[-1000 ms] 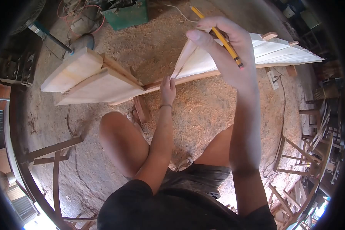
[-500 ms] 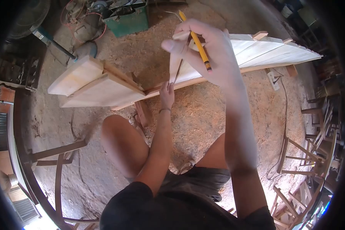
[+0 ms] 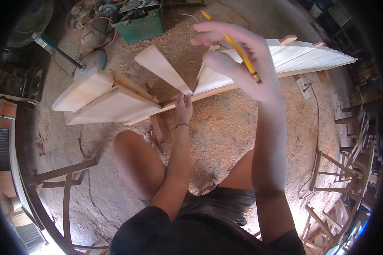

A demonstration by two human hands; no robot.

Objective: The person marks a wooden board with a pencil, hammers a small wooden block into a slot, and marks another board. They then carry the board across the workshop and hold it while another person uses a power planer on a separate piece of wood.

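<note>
My left hand (image 3: 184, 107) grips the narrow lower end of a tapered pale board (image 3: 159, 66), which leans to the left with its wide end free. That narrow end sits by the edge of a long wooden frame (image 3: 215, 91). My right hand (image 3: 251, 63) is raised above a row of pale slats (image 3: 295, 55) on the frame. A yellow pencil (image 3: 241, 52) lies across its fingers, eraser end toward the wrist. The thumb and index finger are apart, with no board between them. Part of the slats is hidden behind this hand.
Thicker pale boards (image 3: 115, 102) stand at the frame's left end. Behind are a green toolbox (image 3: 139, 25), a machine with a red hose (image 3: 93, 36) and a fan (image 3: 30, 21). A power strip (image 3: 303, 88) lies right, and wooden stools (image 3: 334, 174) stand farther right.
The tapered board has swung left, away from my right hand, while my left hand stays at its narrow end. My right hand has shifted slightly right and its fingers have opened, still carrying the pencil.
</note>
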